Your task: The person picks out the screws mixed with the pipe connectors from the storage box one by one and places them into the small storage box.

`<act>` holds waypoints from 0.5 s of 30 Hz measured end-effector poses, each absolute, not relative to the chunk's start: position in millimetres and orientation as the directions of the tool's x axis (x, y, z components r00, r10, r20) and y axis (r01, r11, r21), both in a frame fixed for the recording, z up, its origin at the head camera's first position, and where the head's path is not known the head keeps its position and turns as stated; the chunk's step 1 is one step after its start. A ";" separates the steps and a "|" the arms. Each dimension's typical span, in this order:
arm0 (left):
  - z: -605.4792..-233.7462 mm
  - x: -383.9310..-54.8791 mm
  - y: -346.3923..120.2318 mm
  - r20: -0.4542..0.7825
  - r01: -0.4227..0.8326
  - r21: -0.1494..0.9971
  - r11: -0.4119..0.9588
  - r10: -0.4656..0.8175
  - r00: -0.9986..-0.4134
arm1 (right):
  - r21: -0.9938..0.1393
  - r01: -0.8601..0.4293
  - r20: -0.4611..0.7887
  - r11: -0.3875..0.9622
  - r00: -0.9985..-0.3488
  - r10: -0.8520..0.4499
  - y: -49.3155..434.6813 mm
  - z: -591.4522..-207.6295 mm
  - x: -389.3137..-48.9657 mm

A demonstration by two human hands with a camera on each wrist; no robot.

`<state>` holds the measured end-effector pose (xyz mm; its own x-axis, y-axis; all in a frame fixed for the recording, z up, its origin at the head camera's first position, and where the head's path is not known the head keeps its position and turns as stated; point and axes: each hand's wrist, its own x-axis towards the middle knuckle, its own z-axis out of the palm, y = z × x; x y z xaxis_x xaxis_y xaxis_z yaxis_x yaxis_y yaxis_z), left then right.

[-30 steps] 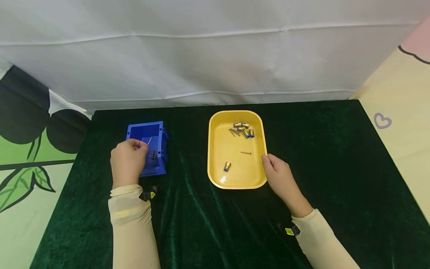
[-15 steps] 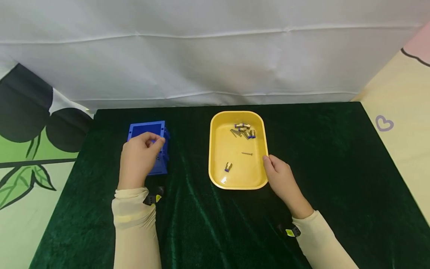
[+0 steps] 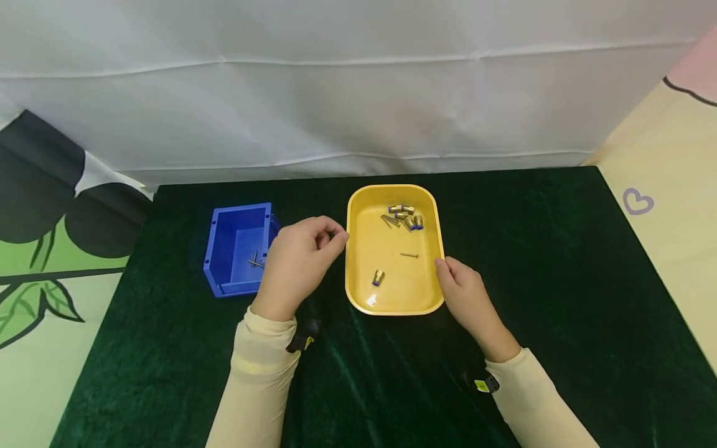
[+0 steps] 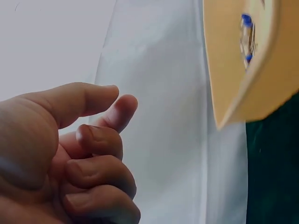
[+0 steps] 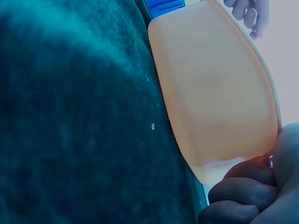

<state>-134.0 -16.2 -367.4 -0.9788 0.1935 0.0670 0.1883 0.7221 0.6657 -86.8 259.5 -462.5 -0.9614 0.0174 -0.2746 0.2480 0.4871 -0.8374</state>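
Observation:
In the head view, my left hand [image 3: 302, 261] hovers between the blue bin and the left rim of the yellow tray [image 3: 364, 295]. The left wrist view shows its thumb and index finger slightly apart with nothing between them, the other fingers loosely curled. My right hand [image 3: 467, 298] grips the tray's right rim, thumb on top and fingers below; the right wrist view shows the tray's outer wall. Inside the tray lie several brass fittings with blue ends [image 3: 417, 222], a lone fitting [image 3: 378, 277], a single screw [image 3: 409, 255] and a few more screws [image 3: 388, 219].
Left of my left hand stands the blue bin [image 3: 211, 258], with several screws [image 3: 255, 259] on its floor; my hand covers part of its right side. A dark green cloth [image 3: 532, 249] covers the table. White fabric [image 3: 347, 112] hangs behind the far edge.
One second ago my left hand pinched a screw over the blue bin. It has let go and moved right, towards the tray. My right hand and the tray have stayed put.

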 end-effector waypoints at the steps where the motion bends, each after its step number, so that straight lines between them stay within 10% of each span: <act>1: -368.4 -135.5 -12.3 0.063 0.196 0.667 0.719 0.207 -0.976 | -0.838 0.248 -0.274 0.487 -0.962 0.018 259.6 -462.6 -86.9; 15: -375.8 -162.0 35.2 0.013 0.263 0.618 0.741 0.325 -0.946 | -0.847 0.230 -0.255 0.479 -0.967 0.012 261.0 -465.7 -86.9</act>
